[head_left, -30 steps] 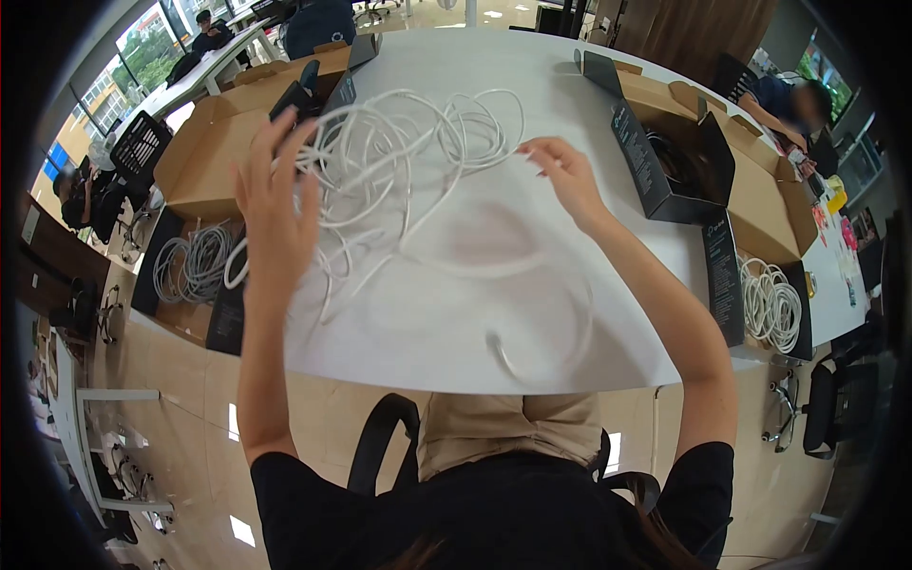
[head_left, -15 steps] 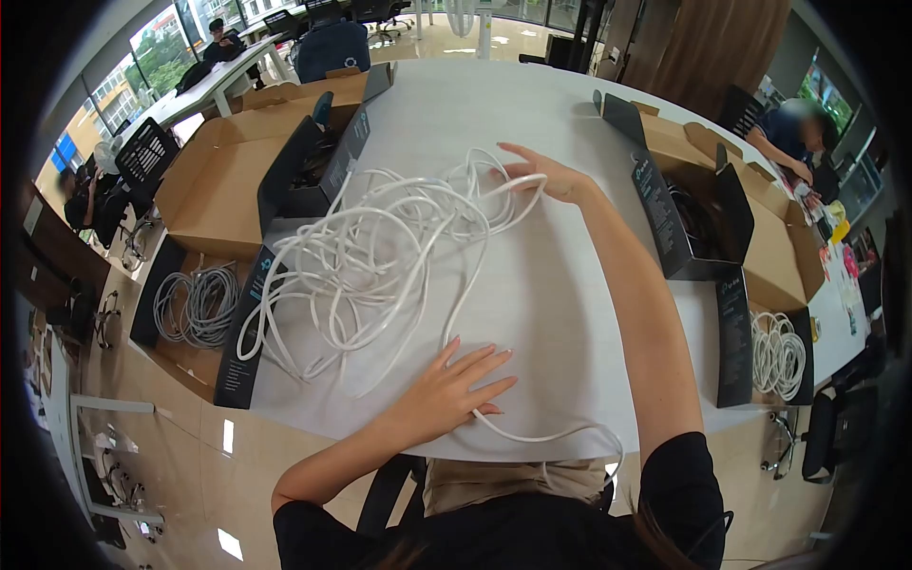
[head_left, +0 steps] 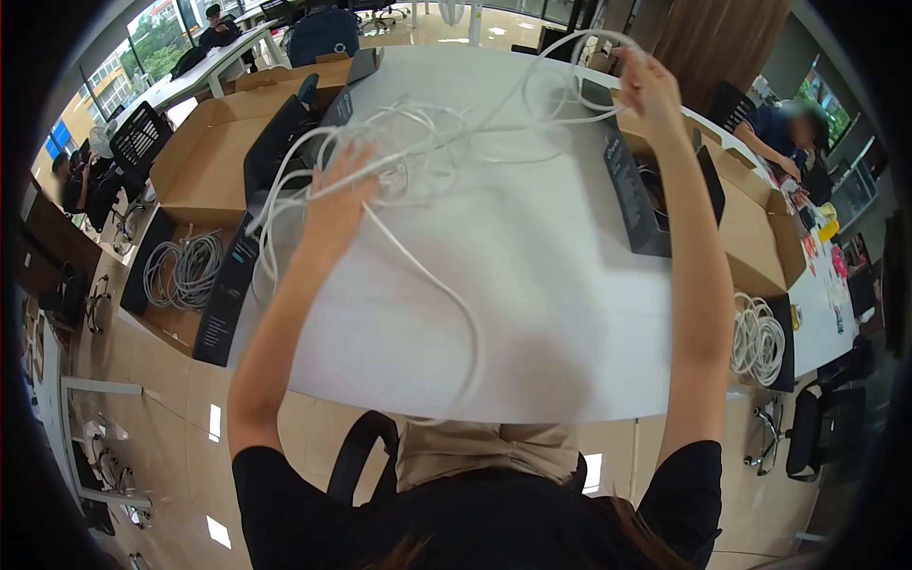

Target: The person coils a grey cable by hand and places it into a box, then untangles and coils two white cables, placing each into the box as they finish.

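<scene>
A long white cable (head_left: 472, 328) lies loosely tangled across the left and middle of the white table, with one strand curving toward the front edge. My right hand (head_left: 651, 90) is raised at the far right, its fingers closed on several loops of the cable, which stretch leftward above the tabletop. Among the strands at the left is my left hand (head_left: 337, 199). Cable passes across it, and its fingers are blurred, so I cannot make out whether they grip.
Open cardboard boxes flank the table: a left box (head_left: 218, 313) with a coiled grey cable (head_left: 185, 271), and a right box (head_left: 781, 332) with a coiled white cable (head_left: 758, 337). Two more boxes with dark contents stand behind them. A person (head_left: 788, 138) sits at the right.
My right hand has moved right and up, pulling cable loops along. My left hand has left the front of the table and gone up-left into the tangle. The view has shifted slightly.
</scene>
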`<state>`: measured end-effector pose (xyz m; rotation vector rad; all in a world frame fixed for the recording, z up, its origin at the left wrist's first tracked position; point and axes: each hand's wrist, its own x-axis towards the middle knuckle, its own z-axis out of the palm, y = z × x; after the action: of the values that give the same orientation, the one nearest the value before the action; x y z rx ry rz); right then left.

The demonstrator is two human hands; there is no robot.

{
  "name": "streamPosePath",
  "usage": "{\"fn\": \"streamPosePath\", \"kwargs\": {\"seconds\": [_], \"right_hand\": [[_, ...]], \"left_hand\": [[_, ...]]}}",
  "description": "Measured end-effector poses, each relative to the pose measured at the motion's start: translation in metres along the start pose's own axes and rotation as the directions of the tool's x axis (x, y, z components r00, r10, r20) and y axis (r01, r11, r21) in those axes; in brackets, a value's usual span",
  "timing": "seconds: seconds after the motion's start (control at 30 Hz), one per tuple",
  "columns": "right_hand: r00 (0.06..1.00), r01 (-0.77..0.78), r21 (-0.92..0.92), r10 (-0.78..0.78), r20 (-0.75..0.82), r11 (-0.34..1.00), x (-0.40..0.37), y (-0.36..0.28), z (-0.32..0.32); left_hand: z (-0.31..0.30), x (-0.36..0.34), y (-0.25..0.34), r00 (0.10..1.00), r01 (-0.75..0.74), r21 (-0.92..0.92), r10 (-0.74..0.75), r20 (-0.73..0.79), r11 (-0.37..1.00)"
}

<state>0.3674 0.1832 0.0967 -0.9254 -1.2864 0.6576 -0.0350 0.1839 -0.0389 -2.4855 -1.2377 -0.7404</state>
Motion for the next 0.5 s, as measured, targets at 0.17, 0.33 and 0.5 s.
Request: {"fn": "streamPosePath", "kwargs": {"seconds": [0.17, 0.33, 0.5], "right_hand": [[0.979, 0.149, 0.098, -0.133, -0.157, 0.984, -0.043, -0.064, -0.067], [0.886, 0.27, -0.092, -0.285, -0.365, 0.958, -0.103, -0.119, -0.121], [0.801, 0.276, -0.116, -0.296, -0.521, 0.954, -0.165, -0.172, -0.226]], "left_hand": [[0.046, 0.046, -0.04, 0.999, 0.017, 0.173, -0.025, 0.04, 0.985], [0.062, 0.058, -0.057, 0.995, 0.03, 0.236, -0.05, 0.081, 0.971], [0.064, 0.047, -0.077, 0.954, 0.095, 0.404, -0.199, 0.223, 0.91]]}}
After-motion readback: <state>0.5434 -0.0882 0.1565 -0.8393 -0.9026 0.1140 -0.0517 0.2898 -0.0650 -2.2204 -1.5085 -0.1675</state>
